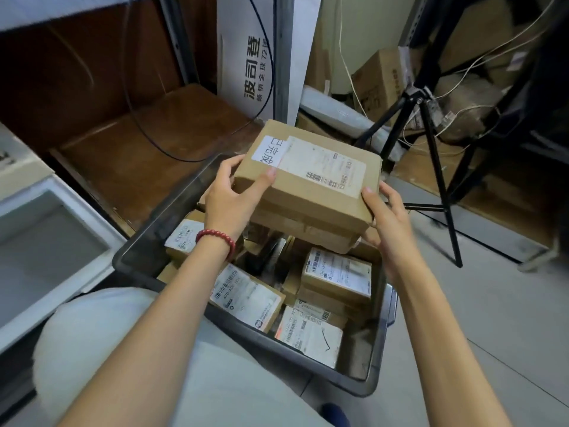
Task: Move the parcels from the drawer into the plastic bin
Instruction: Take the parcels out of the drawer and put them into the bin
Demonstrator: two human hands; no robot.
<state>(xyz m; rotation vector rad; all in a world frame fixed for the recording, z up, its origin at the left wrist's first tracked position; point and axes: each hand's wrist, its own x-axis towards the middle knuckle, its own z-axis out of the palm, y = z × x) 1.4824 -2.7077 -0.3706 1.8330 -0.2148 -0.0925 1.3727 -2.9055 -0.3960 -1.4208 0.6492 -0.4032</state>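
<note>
Cardboard parcel (311, 177) sits between your hands, long axis roughly left to right, just above the plastic bin (138, 248). Your left hand (231, 201) and right hand (385, 217) grip opposite ends, thumbs on top, fingers curled round. The bin lies straight below.

The grey tiled floor (492, 303) carries a dark plastic bin (135, 251) filled with labelled parcels (337, 272); a black tripod (437, 167) stands toward the floor's right side.

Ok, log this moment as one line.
left hand: grips cardboard parcel left edge | right hand: grips its right corner | parcel: held over plastic bin | bin: labelled parcels inside
</note>
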